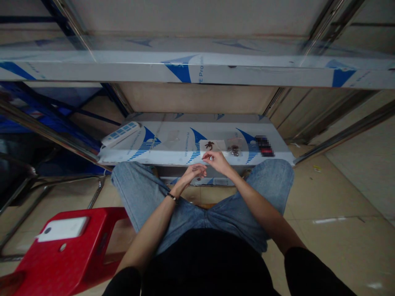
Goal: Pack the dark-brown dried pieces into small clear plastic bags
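Note:
My left hand (195,171) and my right hand (217,160) meet in front of the low steel shelf (173,154), just above my knees. The right hand's fingertips pinch something small at the shelf's front edge; it is too small to make out. The left hand is cupped with curled fingers just below it, and I cannot tell whether it holds anything. Right behind the hands lies a clear bag (212,145) with a small dark brown piece in it. A second clear bag (234,149) with small dark parts lies to its right.
A white power strip (121,133) lies at the shelf's left end. A dark blurred object (264,146) sits near its right end. An upper shelf (197,68) in blue-printed film spans the top. A red plastic stool (66,250) carrying a white phone (63,228) stands at my left.

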Tool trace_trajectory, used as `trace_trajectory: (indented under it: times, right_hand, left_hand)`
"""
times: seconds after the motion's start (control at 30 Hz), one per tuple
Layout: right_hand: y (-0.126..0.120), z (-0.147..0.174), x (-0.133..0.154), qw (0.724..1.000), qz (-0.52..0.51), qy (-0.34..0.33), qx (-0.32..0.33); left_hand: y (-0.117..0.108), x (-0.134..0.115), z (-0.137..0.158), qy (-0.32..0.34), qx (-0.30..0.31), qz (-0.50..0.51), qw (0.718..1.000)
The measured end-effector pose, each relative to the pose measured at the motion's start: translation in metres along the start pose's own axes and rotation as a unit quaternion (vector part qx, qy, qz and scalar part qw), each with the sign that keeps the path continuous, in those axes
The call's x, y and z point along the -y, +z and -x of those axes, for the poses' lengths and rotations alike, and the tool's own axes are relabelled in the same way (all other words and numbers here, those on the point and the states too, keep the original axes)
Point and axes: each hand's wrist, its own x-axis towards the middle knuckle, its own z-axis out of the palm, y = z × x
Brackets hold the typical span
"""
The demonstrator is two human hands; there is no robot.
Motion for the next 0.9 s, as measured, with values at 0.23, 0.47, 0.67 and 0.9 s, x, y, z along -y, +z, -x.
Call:
trace_trajectory:
  times: [0.23, 0.47, 0.67, 0.9]
  right_hand:
    - [0.013, 0.010, 0.013, 1.000, 0.015, -0.007, 0.007]
    - [0.014, 0.010, 0.020, 1.000, 0.000, -0.012, 0.017]
    - [0.014, 0.011, 0.020, 0.999, 0.002, -0.031, 0.022]
    - [-0.001, -0.009, -0.016, 0.999, 0.022, 0.016, -0.037]
  left_hand:
    - [0.000, -0.005, 0.000, -0.010, 0.003, -0.020, 1.000]
    - [0.005, -0.008, 0.001, -0.001, -0.017, -0.008, 1.000]
    - [0.004, -0.007, 0.001, 0.017, -0.016, 0.009, 1.000]
    - [0.005, -0.014, 0.002, 0.030, 0.009, 0.075, 0.997]
